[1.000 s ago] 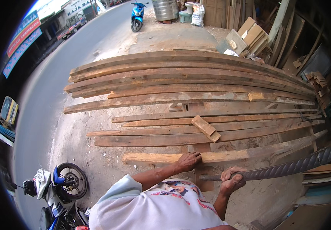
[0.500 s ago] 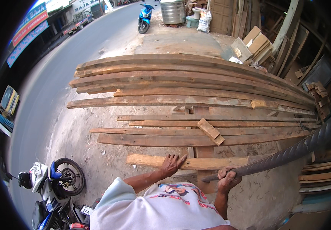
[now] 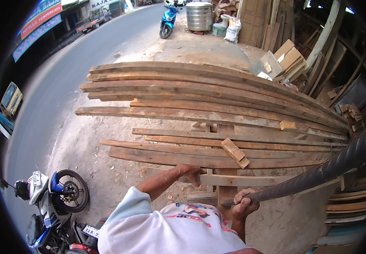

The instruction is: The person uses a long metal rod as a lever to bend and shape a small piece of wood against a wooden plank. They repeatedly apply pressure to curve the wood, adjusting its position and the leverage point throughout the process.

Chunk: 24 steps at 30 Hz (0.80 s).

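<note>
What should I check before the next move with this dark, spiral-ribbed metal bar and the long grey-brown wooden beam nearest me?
1. Right hand closed around the dark, spiral-ribbed metal bar: ok.
2. Left hand in contact with the long grey-brown wooden beam nearest you: ok.
3. Left grip firm: cannot tell; the hand hides part of its hold.
4. Bar and beam apart: cannot tell; they overlap in this view.
5. Bar's far end free of obstacles: cannot tell; it runs into the dark picture edge.
6. Long brown wooden beams just beyond free of loose pieces: not ok; a short, light-brown wooden block lies across them, apparently unfastened.
</note>
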Available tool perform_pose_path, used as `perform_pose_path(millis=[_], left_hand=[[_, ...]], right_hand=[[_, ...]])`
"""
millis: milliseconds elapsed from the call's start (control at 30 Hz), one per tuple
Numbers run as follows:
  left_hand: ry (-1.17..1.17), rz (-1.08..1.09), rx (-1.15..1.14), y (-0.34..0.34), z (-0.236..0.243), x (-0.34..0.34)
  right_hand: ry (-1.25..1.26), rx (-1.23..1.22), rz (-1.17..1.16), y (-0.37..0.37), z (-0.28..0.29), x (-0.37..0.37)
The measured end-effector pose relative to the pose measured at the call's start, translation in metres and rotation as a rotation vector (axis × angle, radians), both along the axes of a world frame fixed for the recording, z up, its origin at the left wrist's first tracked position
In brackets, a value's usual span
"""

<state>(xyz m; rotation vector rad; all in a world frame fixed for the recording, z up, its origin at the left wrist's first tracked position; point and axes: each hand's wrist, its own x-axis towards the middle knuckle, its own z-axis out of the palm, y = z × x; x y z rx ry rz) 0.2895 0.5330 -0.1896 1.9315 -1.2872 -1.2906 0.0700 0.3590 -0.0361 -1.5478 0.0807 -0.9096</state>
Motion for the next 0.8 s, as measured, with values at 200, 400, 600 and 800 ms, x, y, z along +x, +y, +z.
perform_pose_path(millis=[200, 400, 600, 800], left_hand=[[0.205, 0.099, -0.154, 0.016, -0.047, -0.022], [-0.056, 0.080, -0.173, 0.015, -0.003, -0.046], [-0.692, 0.100, -0.264, 0.030, 0.015, -0.064], [-0.675, 0.127, -0.176, 0.012, 0.020, -0.076]], right_hand=[[-0.037, 0.012, -0.010, 0.001, -0.001, 0.002], [-0.061, 0.040, -0.042, 0.005, 0.002, -0.005], [-0.084, 0.058, -0.004, 0.015, 0.002, -0.008], [-0.077, 0.016, -0.009, 0.015, 0.001, -0.012]])
